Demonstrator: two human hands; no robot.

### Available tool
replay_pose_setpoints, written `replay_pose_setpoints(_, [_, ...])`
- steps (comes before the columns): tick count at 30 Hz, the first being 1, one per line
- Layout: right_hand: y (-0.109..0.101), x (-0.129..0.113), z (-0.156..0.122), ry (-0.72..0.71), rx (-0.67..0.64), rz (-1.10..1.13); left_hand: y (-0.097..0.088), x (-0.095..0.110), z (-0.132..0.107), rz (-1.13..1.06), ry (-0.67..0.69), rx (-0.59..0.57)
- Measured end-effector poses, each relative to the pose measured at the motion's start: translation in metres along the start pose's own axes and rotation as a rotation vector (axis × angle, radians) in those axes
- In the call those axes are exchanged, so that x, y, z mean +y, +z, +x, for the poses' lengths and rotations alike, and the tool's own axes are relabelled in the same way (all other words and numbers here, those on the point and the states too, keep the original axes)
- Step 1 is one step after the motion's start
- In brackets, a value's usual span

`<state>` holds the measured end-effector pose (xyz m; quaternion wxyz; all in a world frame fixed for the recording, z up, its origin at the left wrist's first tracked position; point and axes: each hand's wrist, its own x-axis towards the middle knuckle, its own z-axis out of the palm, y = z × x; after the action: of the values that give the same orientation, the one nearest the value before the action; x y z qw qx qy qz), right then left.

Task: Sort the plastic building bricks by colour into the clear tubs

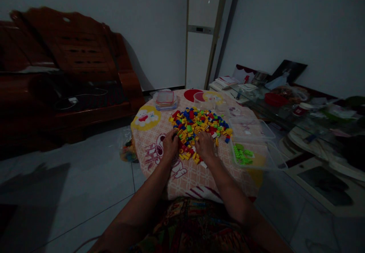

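Observation:
A heap of small plastic building bricks in yellow, red, blue and green is spread over the middle of the round table. At its near left edge is my left hand, fingers curled in; whatever they pinch is too small and dark to make out. My right hand reaches into the near side of the heap with its fingers bent down among the bricks. Its fingertips are partly hidden, so what they hold does not show. To the right, a clear plastic box contains bright green pieces.
A patterned cloth covers the table. Stacked lidded containers and a clear round tub stand at the back. A clear lid lies at right. Beyond are a cluttered glass stand and a wooden bench.

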<state>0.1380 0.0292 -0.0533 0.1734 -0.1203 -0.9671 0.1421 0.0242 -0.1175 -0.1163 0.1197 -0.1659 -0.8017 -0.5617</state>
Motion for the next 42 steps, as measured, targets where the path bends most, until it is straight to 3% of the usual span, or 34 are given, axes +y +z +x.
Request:
replay_pose_setpoints(4, [0.004, -0.001, -0.001, -0.042, 0.008, 0.052, 0.0, -0.001, 0.0, -0.006, -0.006, -0.005])
replay_pose_setpoints(7, [-0.007, 0.013, -0.003, -0.03, 0.064, 0.08, 0.0, -0.002, 0.0, -0.008, -0.004, -0.002])
replay_pose_setpoints(15, [-0.07, 0.115, 0.01, 0.305, 0.283, -0.047, 0.0, 0.0, 0.001, -0.038, -0.005, 0.006])
replay_pose_setpoints(18, [-0.078, 0.144, 0.01, 0.405, 0.266, -0.118, -0.001, 0.0, 0.001, -0.036, 0.006, 0.007])
replay_pose_setpoints(21, [-0.078, 0.154, 0.007, 0.469, 0.257, -0.141, -0.001, 0.0, 0.001, -0.024, 0.018, 0.007])
replay_pose_setpoints(24, [-0.076, 0.144, 0.005, 0.442, 0.282, -0.126, 0.0, -0.001, 0.001, -0.01, 0.01, 0.002])
replay_pose_setpoints(27, [-0.068, 0.118, 0.003, 0.28, 0.295, -0.067, 0.0, -0.002, 0.001, -0.004, -0.003, -0.003])
replay_pose_setpoints(31, [-0.045, 0.075, 0.0, 0.054, 0.169, 0.048, 0.0, -0.003, 0.001, -0.001, -0.003, -0.003])
replay_pose_setpoints(34, [-0.026, 0.053, -0.003, -0.03, 0.074, 0.07, 0.0, -0.003, 0.001, -0.004, 0.006, -0.009])
replay_pose_setpoints(42, [-0.009, 0.04, -0.004, -0.094, -0.061, 0.025, 0.0, -0.001, 0.001, 0.005, 0.01, -0.002])
